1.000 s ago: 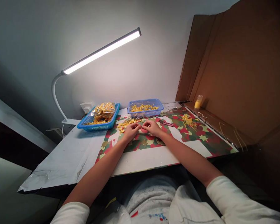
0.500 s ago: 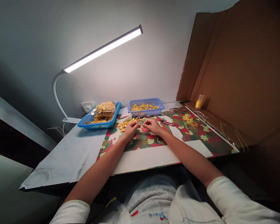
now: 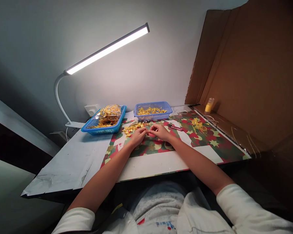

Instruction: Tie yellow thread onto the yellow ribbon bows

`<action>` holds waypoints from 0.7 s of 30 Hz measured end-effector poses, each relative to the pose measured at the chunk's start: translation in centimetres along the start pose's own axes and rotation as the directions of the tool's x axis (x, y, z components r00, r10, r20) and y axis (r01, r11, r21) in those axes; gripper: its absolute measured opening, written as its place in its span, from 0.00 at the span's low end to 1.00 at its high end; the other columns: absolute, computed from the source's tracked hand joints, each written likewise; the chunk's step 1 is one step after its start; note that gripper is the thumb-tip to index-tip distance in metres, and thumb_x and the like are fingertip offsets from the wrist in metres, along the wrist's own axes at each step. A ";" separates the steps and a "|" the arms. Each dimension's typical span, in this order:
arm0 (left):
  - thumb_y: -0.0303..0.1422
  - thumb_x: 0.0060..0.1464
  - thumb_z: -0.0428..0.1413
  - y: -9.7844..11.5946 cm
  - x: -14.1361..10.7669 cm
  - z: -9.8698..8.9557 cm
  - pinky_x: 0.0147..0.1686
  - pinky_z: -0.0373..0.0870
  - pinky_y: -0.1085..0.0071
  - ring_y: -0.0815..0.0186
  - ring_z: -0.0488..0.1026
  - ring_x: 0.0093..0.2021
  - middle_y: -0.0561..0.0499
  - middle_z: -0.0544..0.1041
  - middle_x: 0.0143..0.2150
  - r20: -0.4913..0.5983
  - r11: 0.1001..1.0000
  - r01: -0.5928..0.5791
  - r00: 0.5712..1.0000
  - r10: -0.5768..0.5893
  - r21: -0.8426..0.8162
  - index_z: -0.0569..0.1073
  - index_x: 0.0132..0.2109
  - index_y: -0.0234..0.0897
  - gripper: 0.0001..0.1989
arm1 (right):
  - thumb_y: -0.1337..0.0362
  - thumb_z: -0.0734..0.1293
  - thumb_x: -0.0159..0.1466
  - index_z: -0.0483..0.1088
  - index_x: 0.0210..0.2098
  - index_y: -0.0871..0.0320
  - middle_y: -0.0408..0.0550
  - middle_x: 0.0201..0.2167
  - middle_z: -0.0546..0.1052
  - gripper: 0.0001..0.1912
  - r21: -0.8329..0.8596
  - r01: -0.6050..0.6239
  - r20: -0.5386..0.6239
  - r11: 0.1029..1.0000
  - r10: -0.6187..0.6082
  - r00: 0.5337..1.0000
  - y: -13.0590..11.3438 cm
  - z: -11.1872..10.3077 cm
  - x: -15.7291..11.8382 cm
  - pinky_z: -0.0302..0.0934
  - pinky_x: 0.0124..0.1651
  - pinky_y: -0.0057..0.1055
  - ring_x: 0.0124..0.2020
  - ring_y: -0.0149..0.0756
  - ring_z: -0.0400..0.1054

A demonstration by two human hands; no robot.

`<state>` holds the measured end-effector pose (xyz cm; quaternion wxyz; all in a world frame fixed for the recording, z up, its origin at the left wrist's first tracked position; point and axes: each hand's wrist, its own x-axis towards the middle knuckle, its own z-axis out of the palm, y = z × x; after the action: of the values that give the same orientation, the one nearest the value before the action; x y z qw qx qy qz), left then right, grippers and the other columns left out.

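Note:
My left hand (image 3: 138,136) and my right hand (image 3: 159,131) meet fingertip to fingertip over the patterned mat (image 3: 161,146). Each hand is pinched closed; whatever lies between the fingertips is too small to make out. Just beyond my left hand is a loose pile of yellow ribbon pieces (image 3: 130,129). Pink-handled snips (image 3: 176,128) lie to the right of my right hand. Farther right rests a tangle of yellow thread (image 3: 197,125).
Behind the hands stands a purple-blue basket (image 3: 153,116) of yellow pieces. A blue basket (image 3: 104,131) with a filled plastic bag is at the left. A lamp (image 3: 107,48) overhangs the table. A yellow-filled bottle (image 3: 209,106) stands by the cardboard (image 3: 244,65).
My hands have come closer together, so that the small gap between their fingertips has closed. The camera view has shifted very slightly.

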<state>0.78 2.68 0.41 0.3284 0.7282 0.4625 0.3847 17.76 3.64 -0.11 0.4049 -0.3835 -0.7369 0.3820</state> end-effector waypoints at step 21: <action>0.38 0.44 0.47 -0.7 0.2 -0.2 0.27 0.59 0.72 0.68 0.61 0.25 0.54 0.65 0.20 -0.030 1.000 -0.006 1.000 0.006 -0.009 0.64 0.19 0.37 0.12 | 0.57 0.67 0.55 0.69 0.28 0.58 0.44 0.28 0.73 0.10 0.064 -0.024 -0.083 0.998 0.030 0.996 0.6 0.4 0.3 0.60 0.31 0.30 0.29 0.32 0.65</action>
<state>0.41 3.15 0.02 0.3237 0.7222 0.4634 0.3987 17.41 4.04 -0.70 0.4422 -0.3962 -0.7016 0.3941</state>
